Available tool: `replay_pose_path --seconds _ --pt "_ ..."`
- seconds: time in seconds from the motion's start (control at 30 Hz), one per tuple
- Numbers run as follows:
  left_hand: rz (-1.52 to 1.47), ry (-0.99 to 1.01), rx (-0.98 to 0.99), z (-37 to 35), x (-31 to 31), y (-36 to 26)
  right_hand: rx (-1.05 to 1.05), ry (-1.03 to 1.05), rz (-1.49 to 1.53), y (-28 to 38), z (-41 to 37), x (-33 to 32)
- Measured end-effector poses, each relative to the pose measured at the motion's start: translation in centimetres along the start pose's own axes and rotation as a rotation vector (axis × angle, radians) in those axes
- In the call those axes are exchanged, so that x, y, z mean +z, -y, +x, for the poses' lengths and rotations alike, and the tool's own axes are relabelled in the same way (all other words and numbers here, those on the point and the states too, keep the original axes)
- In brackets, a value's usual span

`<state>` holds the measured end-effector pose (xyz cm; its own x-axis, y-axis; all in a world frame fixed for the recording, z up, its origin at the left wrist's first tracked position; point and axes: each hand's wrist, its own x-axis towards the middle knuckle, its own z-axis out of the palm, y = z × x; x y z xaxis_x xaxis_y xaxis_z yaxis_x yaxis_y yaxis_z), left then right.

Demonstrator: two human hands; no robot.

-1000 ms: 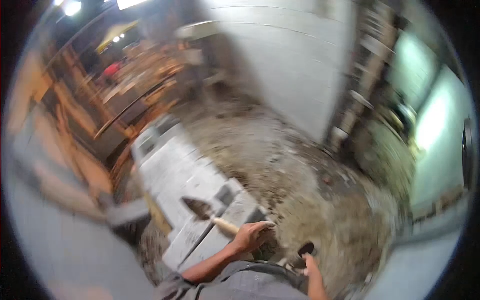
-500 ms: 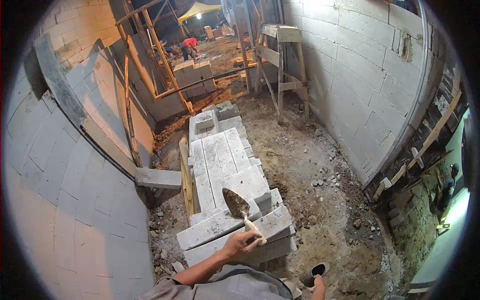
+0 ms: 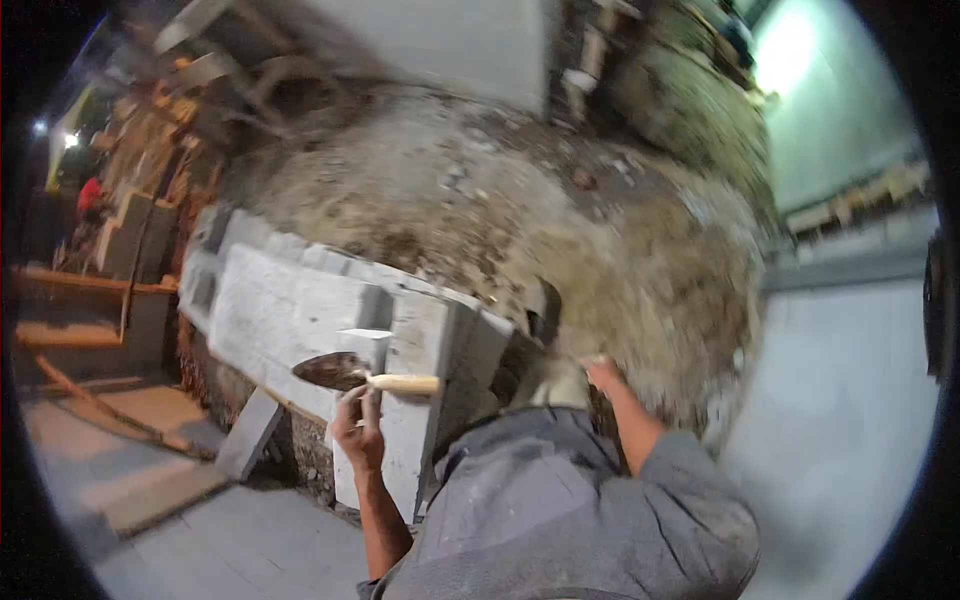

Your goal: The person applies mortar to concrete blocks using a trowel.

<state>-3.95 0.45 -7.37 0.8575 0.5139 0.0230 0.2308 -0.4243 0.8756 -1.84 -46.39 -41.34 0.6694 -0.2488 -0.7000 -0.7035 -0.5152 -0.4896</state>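
Note:
A mason's trowel with a pale wooden handle lies across my view, its mortar-stained pointed blade to the left. My left hand is just below it, fingertips at the neck between blade and handle. The handle sticks out to the right, bare of fingers. Beneath are stacked light-grey blocks, some laid crosswise at the near end. On my right side, my right hand reaches low over the dirt floor, close to my knee; motion blur smears its fingers. A dark shoe shows ahead of it.
Rubble-strewn ground stretches beyond the blocks. Pale walls stand to the right and lower left. A loose plank-like block juts out at the left. Farther off, a person in red is near more blocks.
My view has swung to the right and down, so the block stack now appears at the left. My left hand has shifted from the trowel's handle toward its neck. My right hand has moved forward.

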Motion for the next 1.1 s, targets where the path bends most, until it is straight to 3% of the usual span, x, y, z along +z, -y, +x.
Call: replay_pose_path --seconds 0.07,0.13,0.2,0.27,0.3,0.43,0.5,0.6,0.67,0.7,0.73,0.77,0.8,0.83,0.87,0.9,1.1 --pt "-0.055 -0.086 -0.059 -0.4 -0.5 1.7 0.345 0.072 -0.176 7.1 -8.2 -4.4" --pt "-0.017 -0.087 -0.062 -1.0 -1.2 3.3 0.291 0.15 -0.129 4.1 -8.7 -4.6" --pt "0.005 -0.124 -0.065 -1.1 -1.3 4.3 0.237 0.017 -0.206 4.1 -10.7 -5.2" --pt "0.034 -0.208 -0.152 -1.4 -1.1 4.9 0.449 0.042 -0.146 3.6 -11.3 -6.1" --pt "0.058 -0.202 -0.164 -1.4 -1.0 4.8 0.427 0.038 -0.217 1.8 -10.1 -5.8" --pt "-0.019 -0.204 -0.098 -1.3 -0.3 7.3 0.414 0.042 -0.137 5.6 -10.7 -6.6" --pt "-0.023 -0.202 -0.094 -1.4 0.3 8.7 0.251 0.057 0.008 5.9 -9.3 -6.2" --pt "-0.071 -0.212 -0.183 -1.5 1.5 6.4 0.22 0.151 -0.04 8.2 -7.3 -6.5" --pt "0.07 -0.254 -0.008 -1.6 2.2 6.5 0.013 0.105 -0.343 12.7 -10.0 -7.0" --pt "0.076 -0.225 -0.09 -2.0 2.4 7.8 0.142 0.22 -0.436 17.3 -11.9 -7.9" --pt "0.067 -0.213 -0.177 -2.5 2.9 9.2 -0.209 0.326 -0.825 13.8 -8.1 -7.3" --pt "0.069 -0.293 -0.139 -2.7 3.6 9.8 -0.609 0.282 -1.203 10.3 -4.5 -6.7" --pt "0.083 -0.363 -0.111 -2.6 4.2 10.1 -0.691 0.144 -0.935 2.4 5.5 -4.8" --pt "0.069 -0.406 -0.13 -3.0 4.5 10.2 -0.568 0.151 -0.776 7.8 2.8 -2.7" --pt "0.052 -0.423 -0.138 -2.7 4.6 10.0 -0.303 0.126 -0.426 18.4 -5.0 0.6" --pt "0.067 -0.45 -0.128 -2.8 5.0 10.1 -0.3 0.134 -0.382 22.1 -7.3 2.5" --pt "0.06 -0.399 -0.141 -2.6 4.8 9.1 -0.399 0.206 -0.469 29.8 -8.5 6.4"
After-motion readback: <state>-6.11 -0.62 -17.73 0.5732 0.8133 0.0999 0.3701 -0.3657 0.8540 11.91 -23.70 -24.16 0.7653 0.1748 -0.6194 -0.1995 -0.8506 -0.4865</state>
